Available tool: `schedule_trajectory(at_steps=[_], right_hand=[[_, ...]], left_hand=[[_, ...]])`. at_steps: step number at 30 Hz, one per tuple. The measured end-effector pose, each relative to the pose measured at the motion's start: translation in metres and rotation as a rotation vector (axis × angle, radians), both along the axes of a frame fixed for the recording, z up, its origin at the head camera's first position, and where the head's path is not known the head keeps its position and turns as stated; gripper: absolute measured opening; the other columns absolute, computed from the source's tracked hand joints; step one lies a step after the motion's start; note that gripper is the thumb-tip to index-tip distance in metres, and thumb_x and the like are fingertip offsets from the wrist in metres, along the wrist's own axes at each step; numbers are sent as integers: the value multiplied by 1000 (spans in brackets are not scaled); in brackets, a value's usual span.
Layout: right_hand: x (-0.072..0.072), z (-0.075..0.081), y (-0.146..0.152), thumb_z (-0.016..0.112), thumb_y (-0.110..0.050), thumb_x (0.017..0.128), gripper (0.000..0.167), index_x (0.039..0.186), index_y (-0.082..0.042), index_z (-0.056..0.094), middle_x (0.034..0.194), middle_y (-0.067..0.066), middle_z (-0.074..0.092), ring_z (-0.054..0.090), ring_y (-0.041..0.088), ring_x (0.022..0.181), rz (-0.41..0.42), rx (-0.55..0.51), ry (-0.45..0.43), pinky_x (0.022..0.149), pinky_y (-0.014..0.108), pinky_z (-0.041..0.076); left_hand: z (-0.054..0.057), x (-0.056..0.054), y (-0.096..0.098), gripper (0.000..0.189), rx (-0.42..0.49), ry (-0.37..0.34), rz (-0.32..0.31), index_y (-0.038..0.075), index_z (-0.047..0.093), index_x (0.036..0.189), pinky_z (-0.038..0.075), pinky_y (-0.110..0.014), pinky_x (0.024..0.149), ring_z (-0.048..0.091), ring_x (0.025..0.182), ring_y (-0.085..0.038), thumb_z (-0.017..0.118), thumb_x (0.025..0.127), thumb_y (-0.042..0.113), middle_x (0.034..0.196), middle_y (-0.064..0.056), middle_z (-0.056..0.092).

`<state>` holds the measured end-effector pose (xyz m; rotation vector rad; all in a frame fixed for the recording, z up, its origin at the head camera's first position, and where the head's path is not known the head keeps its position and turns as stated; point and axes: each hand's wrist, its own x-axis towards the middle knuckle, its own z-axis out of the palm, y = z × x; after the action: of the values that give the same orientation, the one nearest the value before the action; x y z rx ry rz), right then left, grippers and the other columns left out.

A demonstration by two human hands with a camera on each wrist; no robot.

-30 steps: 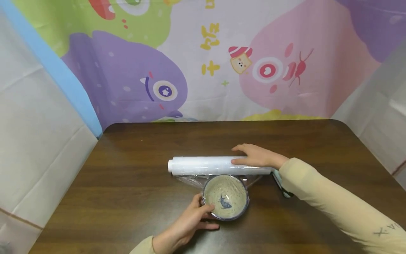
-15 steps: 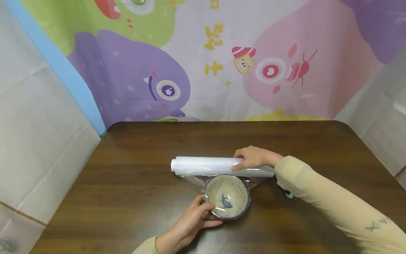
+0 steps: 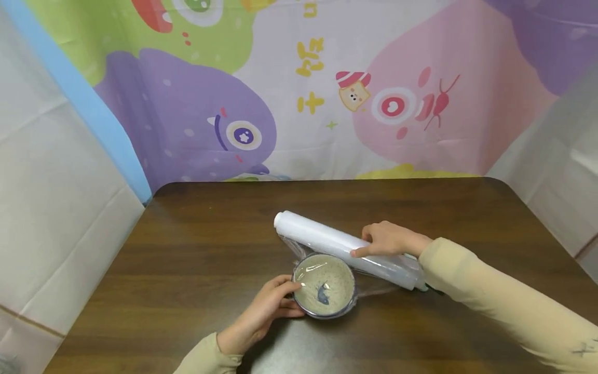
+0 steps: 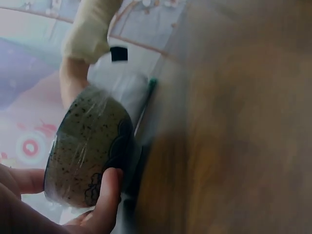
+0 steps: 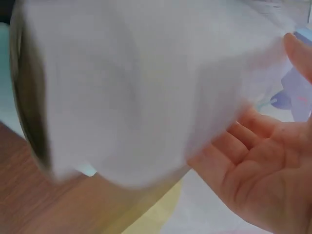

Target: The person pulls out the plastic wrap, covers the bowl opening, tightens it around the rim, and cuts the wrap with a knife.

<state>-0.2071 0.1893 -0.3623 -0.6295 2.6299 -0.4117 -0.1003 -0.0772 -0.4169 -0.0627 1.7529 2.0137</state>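
Observation:
My left hand (image 3: 262, 307) holds a speckled ceramic bowl (image 3: 337, 283) by its left rim, thumb on top and fingers beneath. A blue fish is painted inside, and clear cling film covers the bowl's mouth. In the left wrist view the bowl (image 4: 85, 146) is tilted, with film wrapped over its side. My right hand (image 3: 390, 240) grips a white roll of cling film (image 3: 313, 232) around its middle. The roll slants down to the right behind the bowl, and film stretches between the two. In the right wrist view the roll (image 5: 122, 92) is blurred, with my fingers behind it.
A pale green object (image 3: 422, 286) with a dark part lies mostly hidden under the roll's right end and my sleeve; its kind cannot be made out. The brown wooden table (image 3: 187, 249) ends at a cartoon-printed curtain (image 3: 317, 145).
The roll has turned from level to slanting, its left end swinging away and its right end coming nearer. The bowl has shifted slightly left with my left hand, and my right hand slightly right.

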Motion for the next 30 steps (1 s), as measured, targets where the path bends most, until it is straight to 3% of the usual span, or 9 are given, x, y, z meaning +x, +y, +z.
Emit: schedule_trajectory(at_steps=[6, 12, 16, 23, 30], right_hand=[[11, 0, 2, 59, -53, 79, 46, 83, -7, 54, 68, 1, 50, 44, 12, 58, -45, 5, -36, 54, 26, 36], [22, -2, 0, 55, -55, 81, 48, 79, -7, 51, 64, 2, 47, 45, 14, 57, -134, -14, -45, 50, 26, 37], [31, -1, 0, 53, -56, 82, 50, 80, -6, 50, 67, 5, 49, 48, 15, 56, -211, -29, -88, 46, 29, 42], [45, -3, 0, 52, -58, 81, 52, 77, -6, 53, 68, 6, 53, 53, 17, 53, -246, -38, -76, 46, 31, 46], [57, -6, 1, 56, -59, 78, 55, 75, -4, 54, 70, 8, 57, 59, 17, 48, -377, -125, -178, 48, 33, 51]], left_hand=[[2, -15, -5, 41, -99, 35, 12, -12, 43, 114, 53, -28, 60, 58, 54, -9, 51, 87, 18, 70, -2, 56], [2, -25, -12, 40, -141, 52, 18, -12, 46, 113, 52, -25, 57, 57, 54, -8, 50, 87, 18, 71, -2, 57], [4, -33, -16, 39, -183, 66, 27, -12, 48, 112, 50, -23, 57, 56, 57, -7, 49, 89, 20, 72, -1, 57], [3, -49, -20, 37, -248, 95, 20, -11, 53, 109, 50, -27, 61, 56, 64, -9, 49, 89, 20, 78, -3, 59], [6, -62, -21, 38, -318, 101, 44, -7, 60, 108, 49, -28, 66, 56, 72, -9, 51, 89, 25, 85, -4, 62]])
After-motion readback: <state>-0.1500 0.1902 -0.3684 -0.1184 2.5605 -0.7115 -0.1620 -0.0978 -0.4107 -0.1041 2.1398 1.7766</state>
